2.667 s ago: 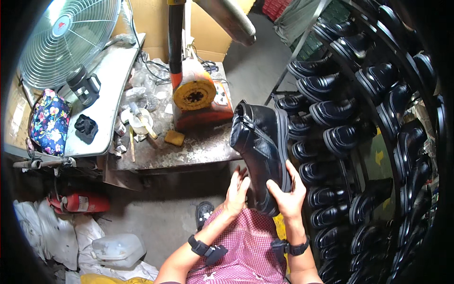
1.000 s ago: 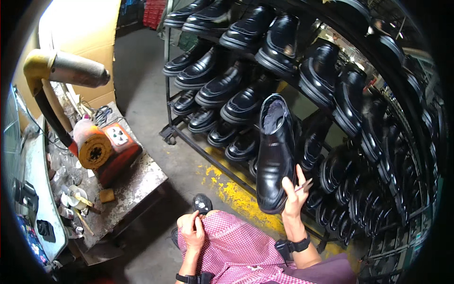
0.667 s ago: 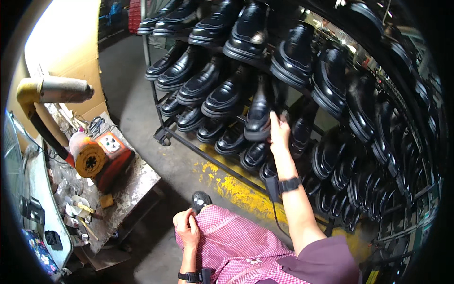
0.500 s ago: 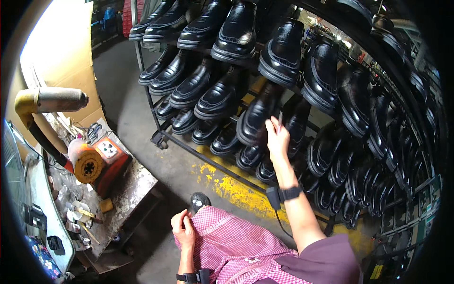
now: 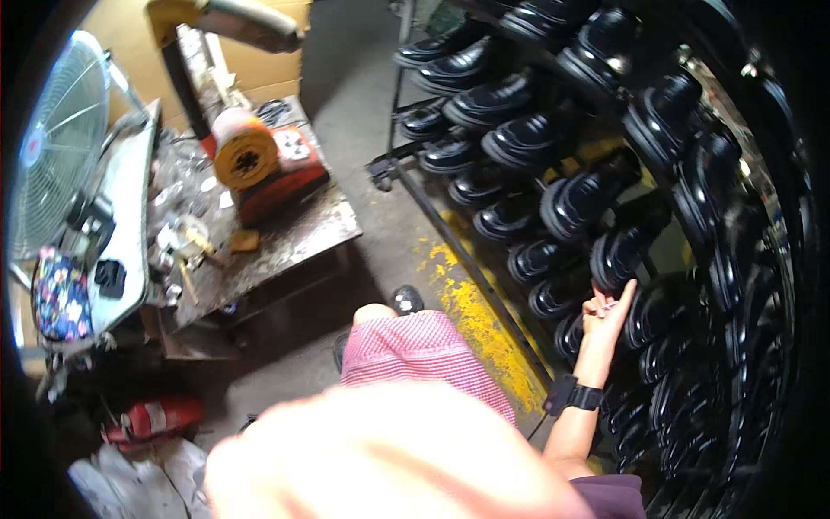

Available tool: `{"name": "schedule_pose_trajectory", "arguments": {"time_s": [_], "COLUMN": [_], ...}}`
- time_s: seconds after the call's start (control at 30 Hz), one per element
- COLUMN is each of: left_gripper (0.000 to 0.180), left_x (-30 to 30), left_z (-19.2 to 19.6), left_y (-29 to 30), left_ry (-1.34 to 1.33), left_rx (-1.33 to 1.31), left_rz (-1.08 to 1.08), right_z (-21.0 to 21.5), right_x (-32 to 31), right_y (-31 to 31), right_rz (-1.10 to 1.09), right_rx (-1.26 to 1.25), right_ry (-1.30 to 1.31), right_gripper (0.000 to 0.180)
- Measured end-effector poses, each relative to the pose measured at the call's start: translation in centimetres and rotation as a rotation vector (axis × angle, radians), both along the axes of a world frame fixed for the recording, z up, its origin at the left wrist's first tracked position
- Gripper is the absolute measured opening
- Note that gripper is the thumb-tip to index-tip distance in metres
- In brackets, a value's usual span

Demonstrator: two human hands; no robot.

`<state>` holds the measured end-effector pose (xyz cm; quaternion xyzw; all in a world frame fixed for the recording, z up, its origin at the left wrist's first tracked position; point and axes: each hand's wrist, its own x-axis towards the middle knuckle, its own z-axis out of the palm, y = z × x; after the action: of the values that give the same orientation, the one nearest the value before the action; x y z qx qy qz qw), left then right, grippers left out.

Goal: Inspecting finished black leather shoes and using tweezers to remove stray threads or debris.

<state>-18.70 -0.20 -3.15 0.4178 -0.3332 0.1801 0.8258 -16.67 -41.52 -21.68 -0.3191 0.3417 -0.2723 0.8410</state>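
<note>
My right hand (image 5: 608, 322) is at the rack, just below the toe of a glossy black slip-on shoe (image 5: 621, 257). Its fingers are curled, with one digit stretched up beside the shoe. A thin, pale sliver (image 5: 609, 306) shows among the fingers, too small to name. Whether the hand also grips the shoe, I cannot tell. Very close to the camera, my left hand (image 5: 372, 458) is a bright, smeared shape across the lower edge, its fingers not readable. More black shoes (image 5: 525, 137) sit in rows around my right hand.
Left stands a stained workbench (image 5: 298, 251) with an orange-red machine (image 5: 285, 177) and a yellow-grey blower-like tool (image 5: 251, 23). Beyond it are a fan (image 5: 65, 143) and a floral bag (image 5: 62, 294). The dark rack frame (image 5: 471, 251) runs along a yellow floor strip (image 5: 484, 333).
The view has swung, so the rack sits further right and the bench shows more. My left hand has risen from my lap to near the camera. My right hand is now beneath a shoe's toe.
</note>
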Motion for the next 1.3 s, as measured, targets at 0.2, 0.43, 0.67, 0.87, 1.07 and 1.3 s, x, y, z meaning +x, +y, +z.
{"name": "schedule_pose_trajectory", "arguments": {"time_s": [0.2, 0.43, 0.67, 0.87, 1.07, 1.3], "left_gripper": [0.013, 0.016, 0.02, 0.023, 0.022, 0.026], "left_x": [-2.8, -6.7, -8.5, -6.8, -5.5, 3.1], "left_z": [-1.5, -2.8, -3.3, -1.5, -2.2, -12.4], "left_y": [1.7, 5.7, 10.2, 10.2, 8.4, 1.3], "left_ry": [-0.075, -0.188, -0.334, -0.442, -0.299, 0.542], "left_rx": [-0.013, 0.032, 0.064, 0.156, 0.304, 0.438], "left_rz": [0.029, 0.047, 0.025, 0.053, 0.171, 0.113], "right_z": [-0.4, -0.2, -1.7, -5.3, -11.7, -10.6], "right_x": [2.0, 0.5, 0.6, -6.2, -15.1, -15.8], "right_y": [-1.7, 1.8, 2.4, 5.6, 5.5, 9.2], "right_rz": [-0.045, -0.137, -0.152, -0.21, 0.198, 0.642], "right_rx": [0.054, -0.064, -0.076, -0.011, 0.247, 0.185], "right_ry": [0.049, 0.081, -0.193, -0.35, -0.271, -0.235], "right_gripper": [0.041, 0.052, 0.035, 0.035, 0.058, 0.045]}}
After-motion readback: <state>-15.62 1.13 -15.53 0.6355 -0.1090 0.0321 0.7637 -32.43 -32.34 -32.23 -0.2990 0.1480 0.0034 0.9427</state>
